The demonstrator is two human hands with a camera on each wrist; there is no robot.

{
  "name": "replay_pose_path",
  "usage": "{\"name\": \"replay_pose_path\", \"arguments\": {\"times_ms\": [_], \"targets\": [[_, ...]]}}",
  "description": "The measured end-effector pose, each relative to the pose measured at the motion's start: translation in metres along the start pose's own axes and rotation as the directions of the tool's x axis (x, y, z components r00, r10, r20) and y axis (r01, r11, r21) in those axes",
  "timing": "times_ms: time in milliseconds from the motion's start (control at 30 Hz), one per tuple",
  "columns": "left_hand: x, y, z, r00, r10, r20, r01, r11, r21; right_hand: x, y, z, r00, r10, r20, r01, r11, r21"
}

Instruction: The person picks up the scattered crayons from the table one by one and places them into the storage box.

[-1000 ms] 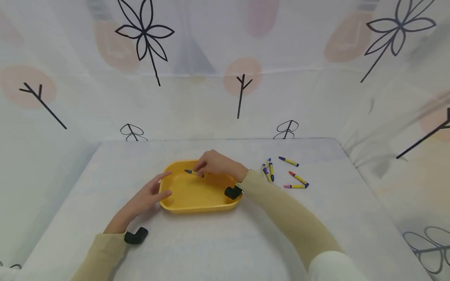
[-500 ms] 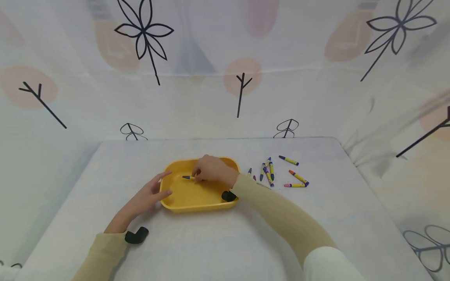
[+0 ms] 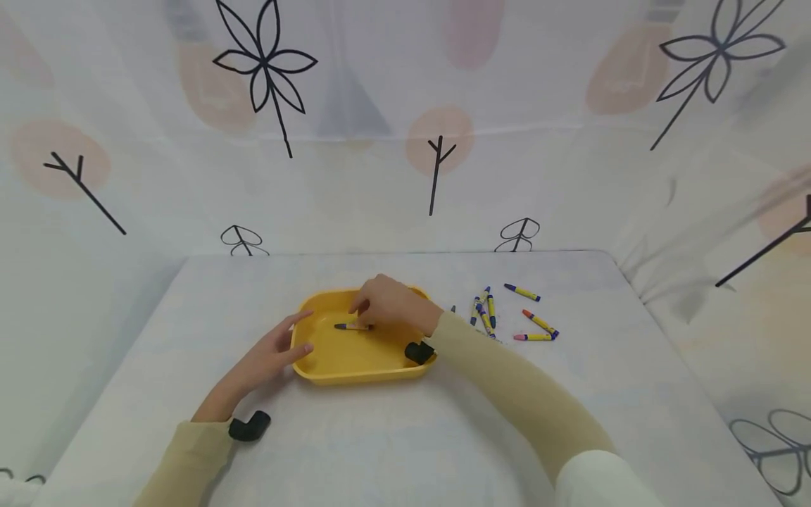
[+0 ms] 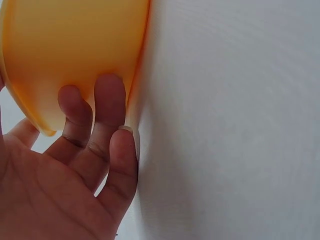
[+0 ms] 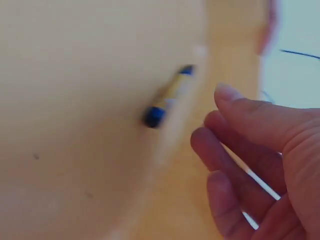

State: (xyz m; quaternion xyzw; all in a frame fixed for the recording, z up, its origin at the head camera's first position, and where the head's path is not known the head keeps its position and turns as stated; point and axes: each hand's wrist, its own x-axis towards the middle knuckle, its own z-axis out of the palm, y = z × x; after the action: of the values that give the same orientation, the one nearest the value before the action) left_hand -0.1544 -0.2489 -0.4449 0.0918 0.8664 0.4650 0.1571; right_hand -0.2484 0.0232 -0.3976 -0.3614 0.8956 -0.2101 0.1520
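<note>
A yellow tray (image 3: pixel 361 377) lies on the table. At its left end my left hand (image 3: pixel 266 355) holds the rim, index finger and thumb reaching over it. The left wrist view shows more fingers (image 4: pixel 110 100) curled against the tray's outer wall. A yellow crayon with dark blue ends (image 3: pixel 345 326) lies on the tray floor. Just above it is my right hand (image 3: pixel 389 303), inside the tray's far side. Its fingers are loosely bent with nothing between them; in the right wrist view a gap separates them from the crayon (image 5: pixel 170 95).
To the tray's right lies a cluster of crayons (image 3: pixel 491 310). Beyond it are a purple-tipped crayon (image 3: pixel 522 292), an orange-tipped one (image 3: pixel 540 322) and a pink-tipped one (image 3: pixel 533 337). The right sleeve (image 3: pixel 507 373) hides part of the table. Patterned cloth (image 3: pixel 355 190) hangs behind.
My right hand has let go of the crayon, which now lies on the tray floor, and has lifted slightly away. The left hand stays at the tray's left end.
</note>
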Motion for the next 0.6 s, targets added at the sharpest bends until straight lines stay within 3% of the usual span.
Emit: {"name": "replay_pose_path", "arguments": {"times_ms": [133, 300, 433, 600], "targets": [[0.000, 0.000, 0.001, 1.000, -0.001, -0.007, 0.001, 1.000, 0.010, -0.022, 0.009, -0.023, 0.999, -0.003, -0.048, 0.008, 0.994, 0.112], [0.000, 0.000, 0.001, 0.999, -0.037, 0.019, 0.037, 0.999, -0.003, -0.065, 0.043, -0.044, 0.987, 0.016, -0.158, 0.014, 0.982, 0.187], [0.000, 0.004, 0.000, 0.996, -0.083, 0.045, 0.083, 0.997, 0.007, -0.113, 0.076, -0.049, 0.963, 0.132, -0.235, -0.086, 0.977, 0.193], [0.000, 0.006, 0.000, 0.991, -0.125, 0.050, 0.122, 0.991, 0.052, -0.171, 0.114, -0.034, 0.922, 0.264, -0.284, -0.215, 0.958, 0.191]]}}
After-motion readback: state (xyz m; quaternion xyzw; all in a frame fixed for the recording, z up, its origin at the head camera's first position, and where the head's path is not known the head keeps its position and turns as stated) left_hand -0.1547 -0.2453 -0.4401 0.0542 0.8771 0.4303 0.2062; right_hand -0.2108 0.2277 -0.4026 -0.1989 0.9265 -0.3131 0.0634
